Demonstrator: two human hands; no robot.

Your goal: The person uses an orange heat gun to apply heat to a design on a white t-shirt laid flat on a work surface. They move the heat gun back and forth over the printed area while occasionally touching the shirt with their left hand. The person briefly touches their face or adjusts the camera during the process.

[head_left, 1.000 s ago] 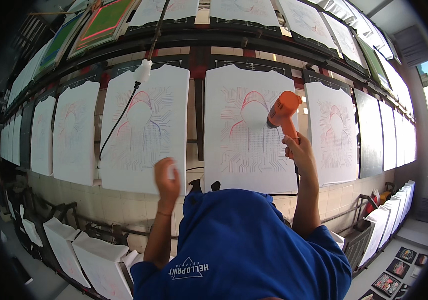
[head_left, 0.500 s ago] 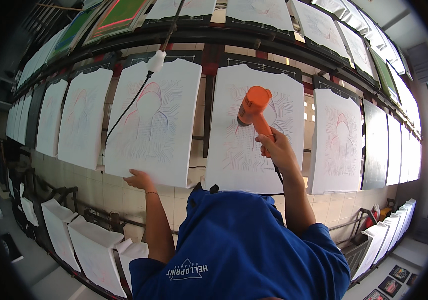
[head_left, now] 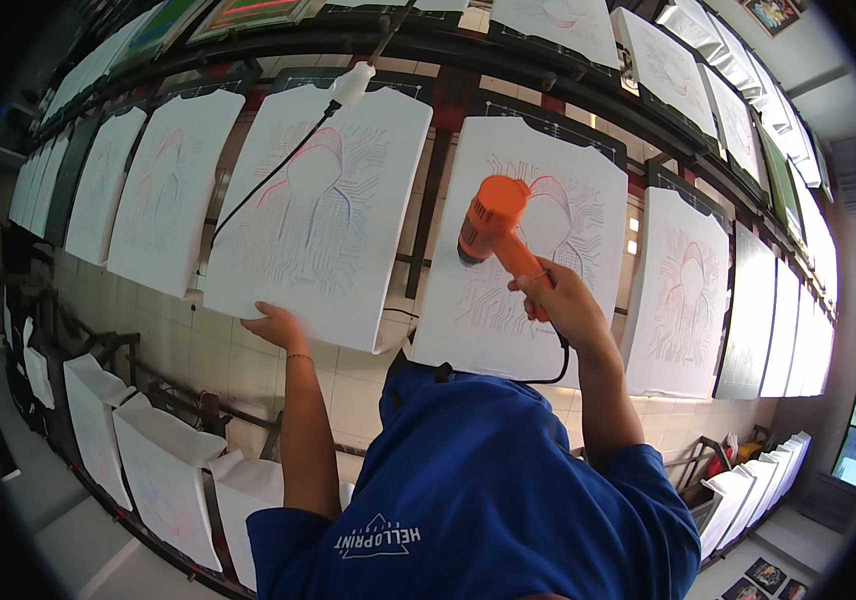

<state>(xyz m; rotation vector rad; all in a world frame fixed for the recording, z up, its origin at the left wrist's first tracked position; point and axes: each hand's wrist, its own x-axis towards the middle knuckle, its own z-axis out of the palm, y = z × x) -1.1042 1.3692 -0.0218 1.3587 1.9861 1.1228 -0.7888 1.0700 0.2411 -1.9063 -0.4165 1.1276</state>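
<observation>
While the right hand, the nearer, is closed round the orange heat gun, the left hand, well apart and loosely spread, lies at the left-hand shirt's near edge (contact is unclear). The gun's handle slants up-left, its nozzle over the right-hand shirt toward the black platen's left edge, covering some print; clearance is indistinct.

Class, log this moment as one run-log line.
right hand: holds orange pistol-shaped heat gun over white printed fabric shirt | left hand: at lower edge of second white printed shirt
</observation>
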